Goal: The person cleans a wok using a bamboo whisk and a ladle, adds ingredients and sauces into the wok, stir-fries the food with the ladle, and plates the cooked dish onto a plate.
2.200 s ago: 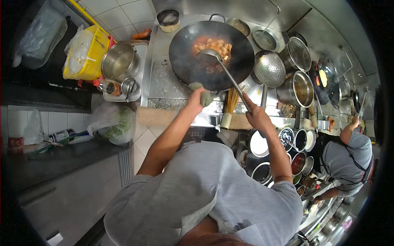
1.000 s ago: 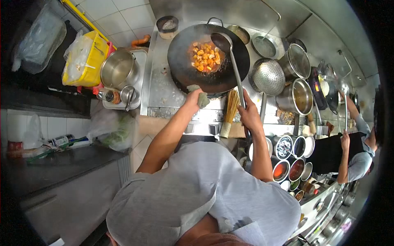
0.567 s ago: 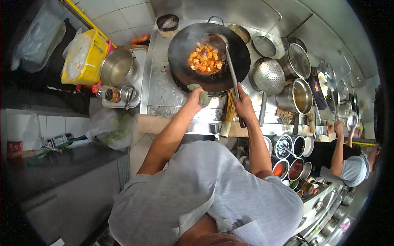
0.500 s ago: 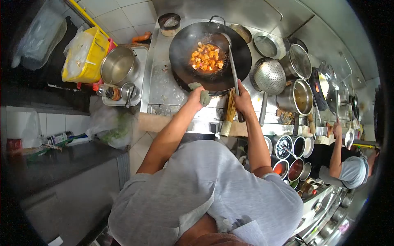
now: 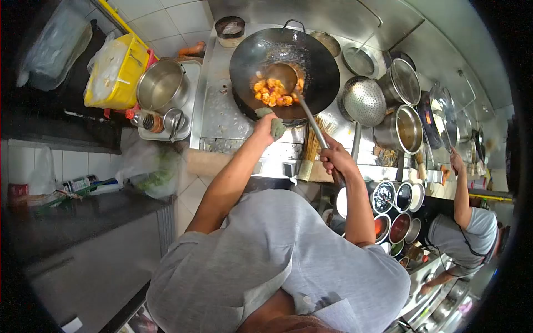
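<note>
A big black wok (image 5: 319, 72) sits on the stove, with orange-red chunks of food (image 5: 272, 91) gathered in its lower left. My left hand (image 5: 265, 131) is closed around a grey-green cloth (image 5: 277, 129) at the wok's near edge; the cloth and fingers hide whatever part of the wok is beneath. In my right hand (image 5: 340, 160) is the long handle of a ladle (image 5: 283, 76). The ladle's bowl rests inside the wok among the food. A bamboo brush (image 5: 308, 161) lies beside that hand, in front of the wok.
Right of the wok are a perforated strainer (image 5: 363, 101) and a metal pot of liquid (image 5: 409, 130). Several seasoning bowls (image 5: 383, 197) stand near my right forearm. On the left are a steel pot (image 5: 161, 86) and a yellow basket (image 5: 119, 75). A co-worker (image 5: 466, 230) works at far right.
My right hand has pulled the ladle back toward me, and its bowl has come from the wok's far right down to the food. The food has shifted slightly left. My left hand stays put.
</note>
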{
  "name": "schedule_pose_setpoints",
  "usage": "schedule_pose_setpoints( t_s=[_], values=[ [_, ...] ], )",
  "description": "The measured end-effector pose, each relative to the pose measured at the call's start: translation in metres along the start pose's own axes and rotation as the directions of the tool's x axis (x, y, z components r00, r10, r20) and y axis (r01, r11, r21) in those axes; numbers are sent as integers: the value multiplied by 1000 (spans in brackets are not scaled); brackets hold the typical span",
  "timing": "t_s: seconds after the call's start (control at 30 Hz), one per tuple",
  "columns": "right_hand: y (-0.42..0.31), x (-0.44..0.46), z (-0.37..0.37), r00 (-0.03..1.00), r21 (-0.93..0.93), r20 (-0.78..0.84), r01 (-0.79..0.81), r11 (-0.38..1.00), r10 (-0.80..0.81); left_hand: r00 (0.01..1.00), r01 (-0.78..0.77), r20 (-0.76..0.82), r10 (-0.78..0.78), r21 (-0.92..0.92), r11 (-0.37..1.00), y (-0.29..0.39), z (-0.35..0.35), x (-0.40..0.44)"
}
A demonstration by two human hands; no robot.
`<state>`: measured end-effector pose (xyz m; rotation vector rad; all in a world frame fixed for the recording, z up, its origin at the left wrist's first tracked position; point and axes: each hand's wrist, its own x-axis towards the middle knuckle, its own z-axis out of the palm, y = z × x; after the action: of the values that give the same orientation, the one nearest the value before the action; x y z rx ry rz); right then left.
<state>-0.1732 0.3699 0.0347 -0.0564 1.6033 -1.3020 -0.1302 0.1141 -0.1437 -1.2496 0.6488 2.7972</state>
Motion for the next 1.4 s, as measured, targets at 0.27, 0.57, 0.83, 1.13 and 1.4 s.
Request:
schedule_pose_setpoints(
  t_s=[0.27, 0.57, 0.83, 1.13, 1.4],
  values=[
    [35, 96, 10, 848, -464, -264, 306, 831, -459, 999, 5, 46, -2, -59, 998, 0, -3, 5],
    [11, -22, 30, 954, -863, -196, -59, 502, -225, 999, -45, -15, 44, -82, 996, -2, 12, -25],
    [-14, -73, 2, 969, -903, -49, 60, 425, -241, 997, 75, 27, -75, 30, 997, -6, 17, -81],
    [-11, -69, 8, 905, -914, -130, 49, 403, -405, 997, -60, 43, 57, 70, 996, -65, -22, -130],
    [-17, -89, -8, 948, -934, -24, 92, 345, -318, 979, 126, 156, -130, 31, 991, 12, 13, -82]
  ],
)
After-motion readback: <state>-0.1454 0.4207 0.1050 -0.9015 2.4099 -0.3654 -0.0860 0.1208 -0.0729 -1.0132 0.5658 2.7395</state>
